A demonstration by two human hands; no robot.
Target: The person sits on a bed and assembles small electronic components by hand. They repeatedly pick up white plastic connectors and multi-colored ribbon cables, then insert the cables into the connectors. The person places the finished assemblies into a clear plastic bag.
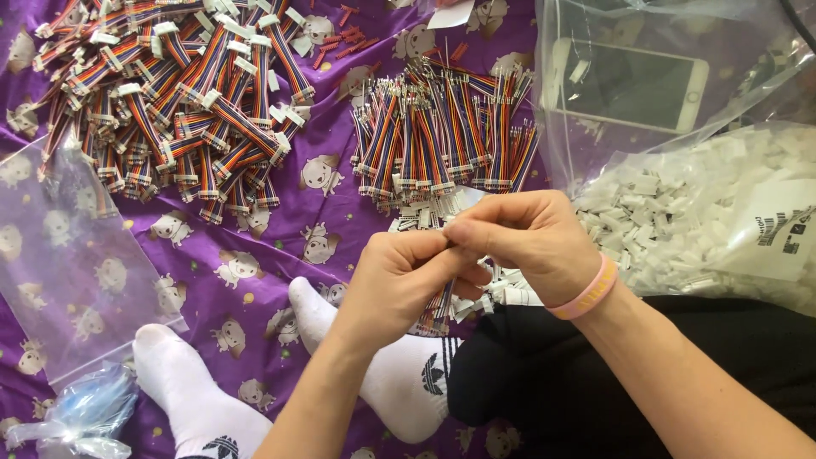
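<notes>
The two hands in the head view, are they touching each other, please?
Touching. The head view shows the left hand and the right hand meeting at the fingertips, pinched together over a short rainbow ribbon cable that hangs below them.

A purple cloth [255, 280] printed with pale cartoon animals covers the whole surface, from the left edge across to the centre of the frame. It lies slightly creased, with soft folds near the lower left. No wall, window or furniture shows anywhere in view. The light is bright and even, giving faint soft shadows on the cloth and glints on clear plastic [68, 255] at the left.
</notes>
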